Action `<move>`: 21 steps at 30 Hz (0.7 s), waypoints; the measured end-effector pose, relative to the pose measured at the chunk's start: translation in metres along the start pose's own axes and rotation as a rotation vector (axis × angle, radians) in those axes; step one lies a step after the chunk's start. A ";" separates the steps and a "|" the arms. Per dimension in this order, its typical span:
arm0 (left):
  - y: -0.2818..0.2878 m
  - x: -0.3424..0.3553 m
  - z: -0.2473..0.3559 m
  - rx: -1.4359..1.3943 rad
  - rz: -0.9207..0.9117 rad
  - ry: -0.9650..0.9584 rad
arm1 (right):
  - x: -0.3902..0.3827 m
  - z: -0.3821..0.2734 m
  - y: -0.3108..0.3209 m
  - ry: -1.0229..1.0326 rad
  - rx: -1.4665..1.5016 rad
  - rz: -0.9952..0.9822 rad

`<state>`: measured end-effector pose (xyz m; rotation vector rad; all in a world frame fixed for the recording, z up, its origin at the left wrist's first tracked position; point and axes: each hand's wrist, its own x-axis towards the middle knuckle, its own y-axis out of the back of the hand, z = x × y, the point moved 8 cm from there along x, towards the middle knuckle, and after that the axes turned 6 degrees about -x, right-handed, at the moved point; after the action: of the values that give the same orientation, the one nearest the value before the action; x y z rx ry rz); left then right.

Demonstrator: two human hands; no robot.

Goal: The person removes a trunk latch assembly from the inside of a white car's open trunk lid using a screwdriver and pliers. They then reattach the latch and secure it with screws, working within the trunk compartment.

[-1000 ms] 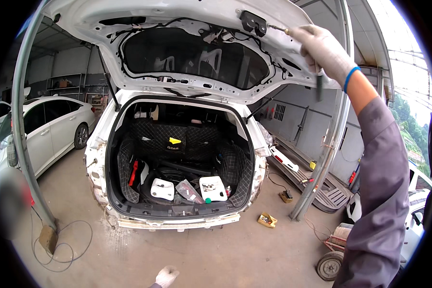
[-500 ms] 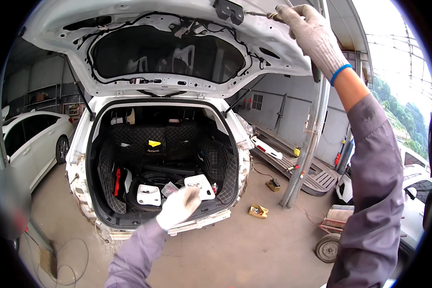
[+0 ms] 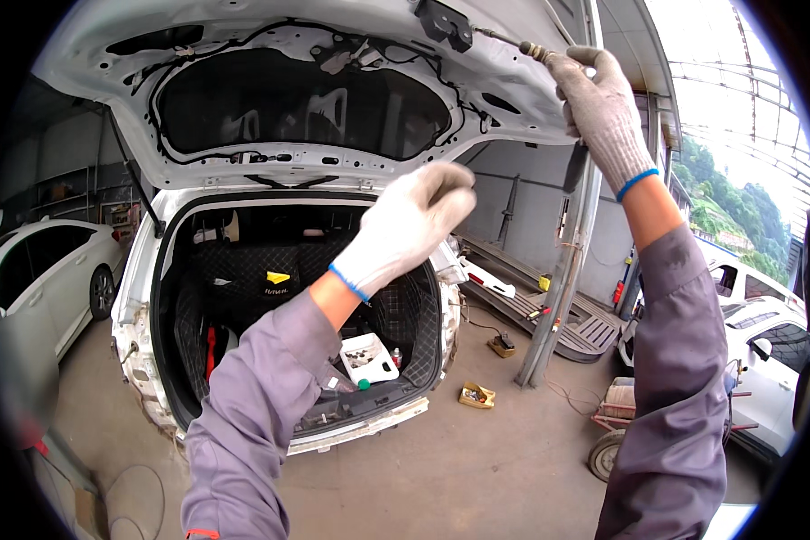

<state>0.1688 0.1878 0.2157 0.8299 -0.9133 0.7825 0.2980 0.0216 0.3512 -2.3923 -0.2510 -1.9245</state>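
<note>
The raised white tailgate [image 3: 513, 130] has a black latch [image 3: 444, 24] near its edge. My gloved right hand [image 3: 603, 112] grips a slim metal tool [image 3: 511, 43] that reaches to the latch; a dark object [image 3: 574, 166] hangs just below this hand. My gloved left hand [image 3: 409, 216] is raised in front of the trunk opening, below the latch, fingers loosely bent and apart, with nothing visible in them. Behind it, a white tray [image 3: 369, 357] of small parts lies in the trunk.
A steel post [image 3: 553, 297] stands at right, beside metal ramps [image 3: 585, 333], a small yellow box [image 3: 477, 396] on the floor and a wheeled cart [image 3: 612, 432]. White cars [image 3: 765, 387] are parked either side; at left is one sedan [image 3: 54, 279].
My left hand has risen from low in the view to beside the tailgate. The view has shifted, and my right hand stays on the tool at the latch.
</note>
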 end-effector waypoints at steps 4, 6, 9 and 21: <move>-0.003 0.065 0.040 -0.314 -0.010 -0.065 | -0.003 -0.001 -0.004 0.012 0.095 -0.094; -0.012 0.090 0.062 -0.378 0.013 -0.061 | 0.001 0.002 0.002 0.066 0.133 -0.159; -0.026 0.121 0.055 -0.533 0.027 0.085 | -0.003 -0.003 -0.002 0.108 0.214 -0.344; -0.063 0.155 0.062 -0.810 0.011 0.211 | -0.016 -0.044 0.014 1.181 -1.291 0.306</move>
<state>0.2622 0.1393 0.3595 0.0304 -0.9356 0.4289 0.2542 0.0002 0.3464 -0.7656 1.6415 -3.2677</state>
